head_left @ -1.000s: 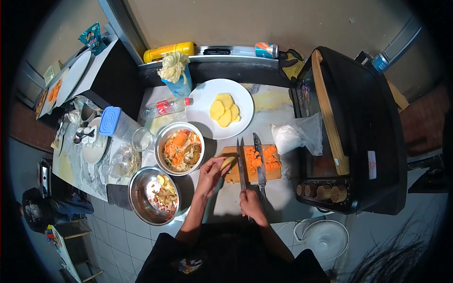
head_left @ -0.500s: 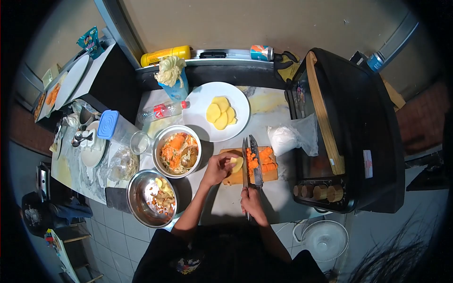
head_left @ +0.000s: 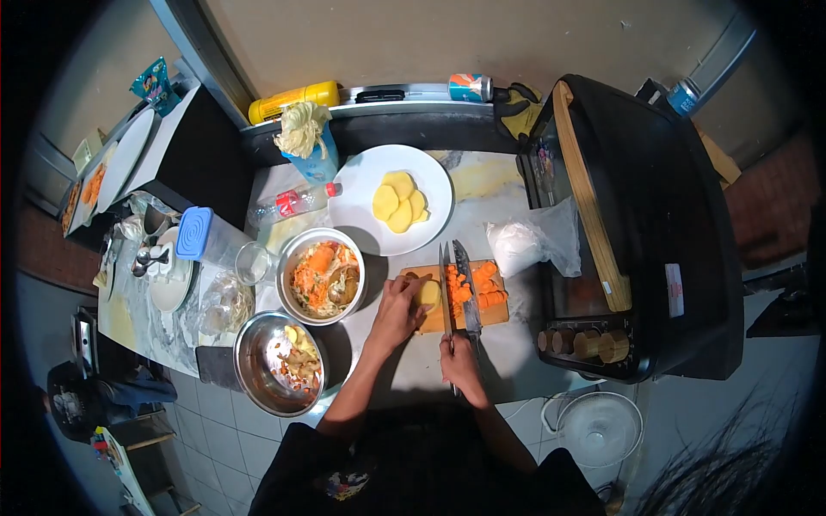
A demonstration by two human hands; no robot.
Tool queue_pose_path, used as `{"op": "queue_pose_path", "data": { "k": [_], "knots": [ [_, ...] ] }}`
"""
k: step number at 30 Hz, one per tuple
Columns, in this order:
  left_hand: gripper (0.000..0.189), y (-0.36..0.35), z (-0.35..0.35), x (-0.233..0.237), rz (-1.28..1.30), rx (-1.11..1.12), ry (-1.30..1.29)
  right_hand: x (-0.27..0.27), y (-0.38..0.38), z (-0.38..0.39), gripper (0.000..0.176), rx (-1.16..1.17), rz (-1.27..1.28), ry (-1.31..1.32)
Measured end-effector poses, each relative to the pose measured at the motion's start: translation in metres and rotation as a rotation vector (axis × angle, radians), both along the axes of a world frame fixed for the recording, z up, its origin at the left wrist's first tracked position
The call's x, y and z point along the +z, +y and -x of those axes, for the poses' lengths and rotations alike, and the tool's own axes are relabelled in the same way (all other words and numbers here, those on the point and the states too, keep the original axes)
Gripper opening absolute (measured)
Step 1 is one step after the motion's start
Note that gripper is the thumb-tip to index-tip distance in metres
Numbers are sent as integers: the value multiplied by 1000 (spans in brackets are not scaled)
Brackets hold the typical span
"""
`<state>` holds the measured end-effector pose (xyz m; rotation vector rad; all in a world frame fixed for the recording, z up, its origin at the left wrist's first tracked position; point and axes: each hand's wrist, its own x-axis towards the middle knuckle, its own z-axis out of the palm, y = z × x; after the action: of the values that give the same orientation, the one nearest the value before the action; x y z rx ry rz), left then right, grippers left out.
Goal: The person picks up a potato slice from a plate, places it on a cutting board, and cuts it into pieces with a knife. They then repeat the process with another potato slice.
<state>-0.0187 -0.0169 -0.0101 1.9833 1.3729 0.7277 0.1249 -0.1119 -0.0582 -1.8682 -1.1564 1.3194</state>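
Note:
My left hand (head_left: 399, 311) is closed on a piece of potato (head_left: 428, 294) at the left side of the wooden cutting board (head_left: 493, 316). Right beside the potato, a knife (head_left: 446, 301) stands edge down, its handle wrapped in my right hand (head_left: 459, 357). A second, dark-bladed knife (head_left: 467, 297) lies on the board among chopped carrots (head_left: 488, 284). Behind the board, a white plate (head_left: 361, 163) holds several yellow potato slices (head_left: 400, 202).
Left of the board are a bowl of mixed vegetables (head_left: 288, 314), a steel bowl with peelings (head_left: 249, 387), a plastic bottle (head_left: 292, 203) and a blue-lidded container (head_left: 215, 245). To the right are a bag of white powder (head_left: 516, 248) and a black oven (head_left: 662, 232).
My left hand has lowered the potato onto the board beside the knife blade; a moment ago it held a slice tilted up. The view has shifted slightly.

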Motion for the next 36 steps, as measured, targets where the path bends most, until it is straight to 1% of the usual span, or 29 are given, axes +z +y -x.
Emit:
{"op": "queue_pose_path", "data": {
  "k": [1,5,7,8,10,11,13,17,19,20,22,23,25,26,28,29,31,33,35,36],
  "knots": [
    [51,1,1,-3,-34,-8,40,1,0,-1,29,-4,-12,-8],
    [51,4,5,-9,-20,-28,65,-4,-1,-2,27,5,-53,34],
    [50,2,6,-12,-90,-37,98,-17,-4,-1,24,16,-172,-63],
    [50,1,6,-13,-86,-39,99,-24,-6,-1,24,14,-168,-62],
    [50,0,6,-14,-117,-78,81,-23,-7,3,23,45,-337,-245],
    [50,-1,5,-13,-115,-80,83,-23,-7,3,23,43,-334,-243],
    [46,-3,3,-9,-123,-64,93,-9,-5,5,23,59,-416,-309],
    [42,-5,1,-17,-119,-76,51,3,-6,6,23,70,-359,-331],
    [39,-6,0,-17,-127,-81,65,9,-7,7,26,49,-271,-288],
    [39,-6,0,-17,-127,-85,65,8,-7,6,26,45,-271,-289],
    [40,-7,-1,-20,-160,-78,82,3,-6,5,40,41,-311,-256],
    [40,-9,-1,-21,-161,-78,82,-1,-7,5,40,40,-312,-256],
    [37,-12,-4,-23,-233,-34,101,-7,-7,4,55,-11,-225,-99],
    [37,-12,-5,-24,-229,-36,104,-11,-7,3,55,-12,-221,-97],
    [36,-13,-7,-24,-236,-20,95,-12,-7,3,62,10,-107,-98],
    [36,-14,-6,-24,-235,-24,100,-11,-7,5,62,7,-106,-93],
    [36,-14,-8,-25,-257,-16,117,-3,-4,5,60,-6,-193,-94],
    [36,-15,-10,-24,-235,-13,113,5,-1,6,58,-7,-207,-93],
    [36,-15,-9,-22,-206,-11,116,4,-1,7,57,-9,-215,-85],
    [35,-14,-9,-22,-202,-19,108,0,-2,8,55,0,-242,-124]
  ]
}}
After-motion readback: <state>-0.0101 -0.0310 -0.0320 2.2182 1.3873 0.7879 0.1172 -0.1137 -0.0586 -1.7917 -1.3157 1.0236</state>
